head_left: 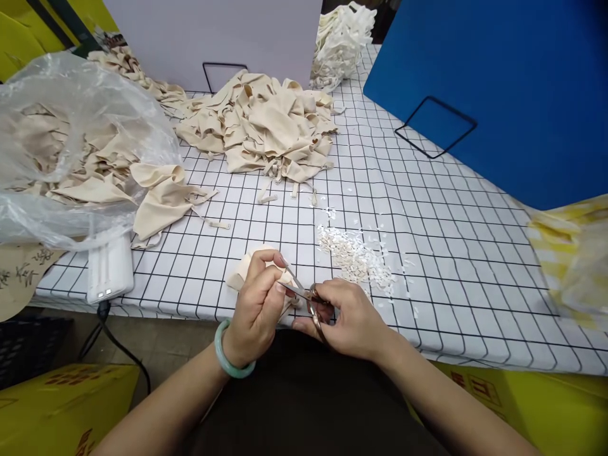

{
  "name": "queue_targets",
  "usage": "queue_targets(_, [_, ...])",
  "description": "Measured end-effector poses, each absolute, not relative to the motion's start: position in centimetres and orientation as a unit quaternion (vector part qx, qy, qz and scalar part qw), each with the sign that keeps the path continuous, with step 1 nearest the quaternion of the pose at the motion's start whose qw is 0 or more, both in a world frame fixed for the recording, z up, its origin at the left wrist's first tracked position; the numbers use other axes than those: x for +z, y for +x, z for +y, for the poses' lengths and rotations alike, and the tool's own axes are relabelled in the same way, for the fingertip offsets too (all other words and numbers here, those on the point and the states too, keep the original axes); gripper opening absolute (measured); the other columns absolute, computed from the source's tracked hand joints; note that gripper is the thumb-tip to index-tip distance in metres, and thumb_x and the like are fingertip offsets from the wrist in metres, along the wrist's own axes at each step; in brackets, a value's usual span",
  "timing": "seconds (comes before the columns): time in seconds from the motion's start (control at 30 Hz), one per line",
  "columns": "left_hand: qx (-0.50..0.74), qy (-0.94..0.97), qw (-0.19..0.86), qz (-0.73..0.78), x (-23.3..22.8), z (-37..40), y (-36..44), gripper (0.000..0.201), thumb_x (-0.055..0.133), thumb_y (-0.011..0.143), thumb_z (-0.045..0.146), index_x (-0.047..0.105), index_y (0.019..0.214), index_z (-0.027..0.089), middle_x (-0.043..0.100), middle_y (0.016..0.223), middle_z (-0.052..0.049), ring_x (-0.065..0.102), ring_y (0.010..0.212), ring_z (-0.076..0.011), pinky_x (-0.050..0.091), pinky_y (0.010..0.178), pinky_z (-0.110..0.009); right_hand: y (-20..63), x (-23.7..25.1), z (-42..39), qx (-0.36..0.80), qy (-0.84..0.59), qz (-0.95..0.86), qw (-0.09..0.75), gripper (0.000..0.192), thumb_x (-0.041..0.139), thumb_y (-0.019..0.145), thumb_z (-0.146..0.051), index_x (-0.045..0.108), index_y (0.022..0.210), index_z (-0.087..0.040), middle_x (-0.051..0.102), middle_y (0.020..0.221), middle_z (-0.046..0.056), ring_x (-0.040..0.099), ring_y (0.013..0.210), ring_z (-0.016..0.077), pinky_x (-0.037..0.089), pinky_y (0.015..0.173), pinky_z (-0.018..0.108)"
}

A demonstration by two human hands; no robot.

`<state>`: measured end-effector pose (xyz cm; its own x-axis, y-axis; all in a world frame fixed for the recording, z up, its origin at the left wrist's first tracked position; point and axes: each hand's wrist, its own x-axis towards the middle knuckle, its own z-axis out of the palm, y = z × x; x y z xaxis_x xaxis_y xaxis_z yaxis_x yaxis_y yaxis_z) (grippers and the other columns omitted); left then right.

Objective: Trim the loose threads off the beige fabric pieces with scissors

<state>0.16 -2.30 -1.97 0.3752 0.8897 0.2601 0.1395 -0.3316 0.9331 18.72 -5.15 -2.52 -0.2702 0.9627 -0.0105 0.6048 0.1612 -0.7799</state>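
My left hand (256,310), with a green bangle on its wrist, pinches a small beige fabric piece (244,269) at the near edge of the gridded table (427,253). My right hand (351,320) grips small metal scissors (304,294), whose blades point left and meet the fabric between my left fingers. A little heap of white trimmings (356,256) lies just beyond my right hand.
A large pile of beige fabric pieces (266,126) sits mid-table, more in a clear plastic bag (71,145) at left. A white power bank (109,269) with a cable lies at the left edge. A blue board (513,82) stands at right, and yellow boxes (61,405) below.
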Motion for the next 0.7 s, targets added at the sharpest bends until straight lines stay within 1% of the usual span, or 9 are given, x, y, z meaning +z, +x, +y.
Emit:
queue_targets(0.27, [0.421,0.711,0.441,0.351,-2.07,-2.18,0.38,0.030,0.035,0.105,0.024,0.056,0.085,0.016,0.045,0.106,-0.010,0.048,0.102,-0.0212,0.043,0.086,-0.035,18.68,-2.36,-5.00,0.321,-0.539,-0.728,0.277,0.052,0.071,0.079,-0.056,0.040,0.056,-0.022,0.046,0.049,-0.004,0.040,0.047,0.0097,0.033,0.052,0.024])
queue_targets(0.4, [0.427,0.714,0.437,0.340,-2.07,-2.25,0.42,0.031,0.035,0.104,0.023,0.056,0.083,0.017,0.047,0.101,-0.009,0.047,0.105,-0.0225,0.044,0.088,-0.036,18.62,-2.23,-4.85,0.323,-0.540,-0.724,0.282,0.051,0.071,0.079,-0.055,0.040,0.056,-0.022,0.046,0.048,-0.004,0.040,0.046,0.0094,0.033,0.051,0.024])
queue_targets(0.57, [0.431,0.725,0.428,0.326,-2.16,-2.26,0.53,0.033,0.036,0.105,0.024,0.060,0.084,0.018,0.053,0.087,-0.009,0.047,0.108,-0.0250,0.045,0.092,-0.040,18.63,-2.29,-4.85,0.327,-0.543,-0.721,0.280,0.051,0.071,0.079,-0.055,0.042,0.055,-0.021,0.047,0.048,-0.004,0.041,0.047,0.0095,0.033,0.051,0.024])
queue_targets(0.7, [0.426,0.726,0.426,0.330,-2.32,-2.30,0.60,0.033,0.036,0.104,0.024,0.061,0.084,0.018,0.055,0.092,-0.010,0.048,0.110,-0.0252,0.046,0.093,-0.041,18.70,-2.51,-4.97,0.329,-0.543,-0.719,0.281,0.050,0.070,0.080,-0.055,0.042,0.056,-0.021,0.046,0.049,-0.004,0.040,0.047,0.0093,0.033,0.052,0.024])
